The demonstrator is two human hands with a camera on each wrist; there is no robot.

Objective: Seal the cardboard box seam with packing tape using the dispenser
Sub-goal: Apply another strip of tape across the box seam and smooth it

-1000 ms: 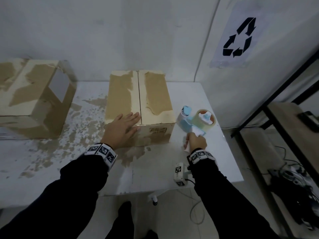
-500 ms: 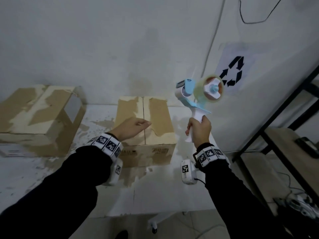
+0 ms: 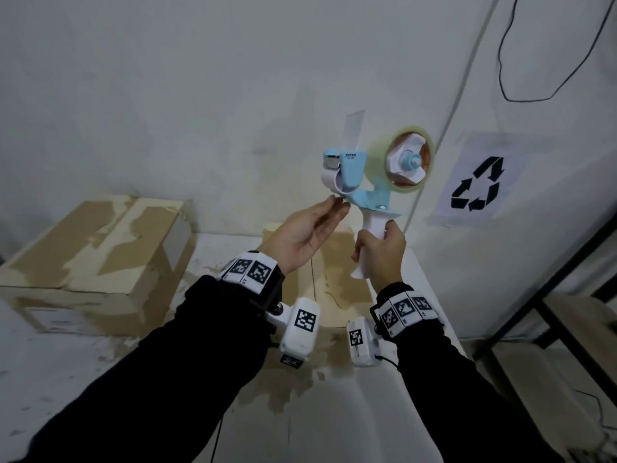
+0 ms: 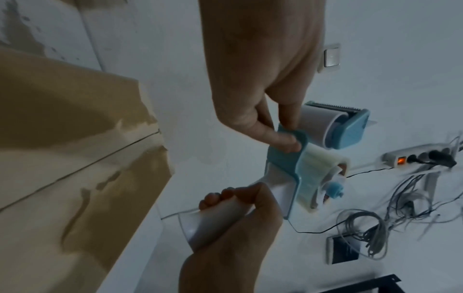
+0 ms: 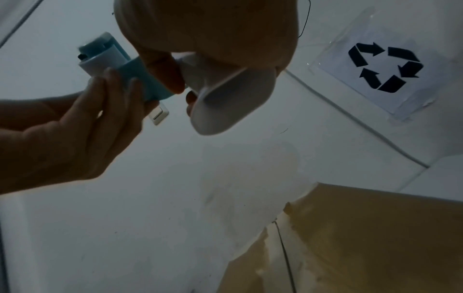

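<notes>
My right hand [image 3: 380, 247] grips the white handle of the blue-and-white tape dispenser [image 3: 364, 182] and holds it upright in the air before the wall. A clear tape roll [image 3: 409, 162] sits on its hub, and a loose tape end [image 3: 354, 128] sticks up from its head. My left hand [image 3: 337, 205] reaches up and pinches the dispenser's blue frame [image 4: 288, 150] between thumb and fingers. The cardboard box [image 3: 344, 282] stands on the table below, partly hidden by my hands, its top seam [image 4: 82, 168] bare.
A second, larger cardboard box [image 3: 93, 255] sits at the left of the white table [image 3: 334, 412]. A black-framed shelf [image 3: 567, 295] stands on the right. On the wall are a recycling sign [image 3: 475, 183] and a power strip with cables [image 4: 421, 156].
My right hand lifted the dispenser off the table and raised it in front of the wall. My left hand left the box top and rose to the dispenser's frame.
</notes>
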